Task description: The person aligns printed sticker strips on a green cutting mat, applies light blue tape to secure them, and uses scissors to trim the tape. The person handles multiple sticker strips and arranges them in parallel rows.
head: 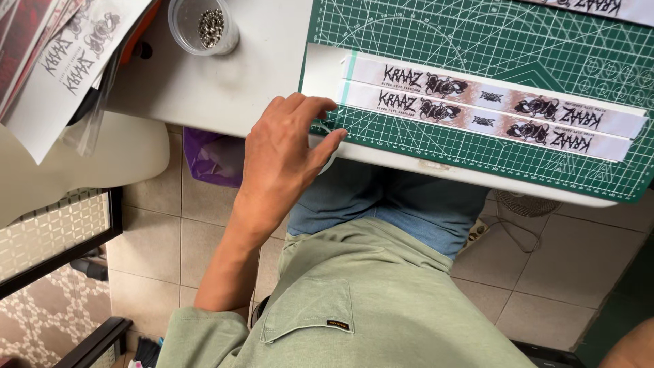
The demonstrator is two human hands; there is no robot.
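Note:
Two long white printed strips (490,105), each with dark lettering and dragon-like artwork, lie side by side on a green cutting mat (477,34). My left hand (283,153) rests at the mat's near left corner. Its fingertips are spread and touch the mat just below the strips' left ends, and nothing shows in its grasp. My right hand is out of view; only a patch of bare arm (633,347) shows at the bottom right corner.
The mat lies on a white table (238,75). A clear cup of small metal pieces (204,27) stands at the table's far left, beside a stack of printed sheets (68,54). Another strip (599,7) is at the top right. A purple bag (211,160) sits on the tiled floor.

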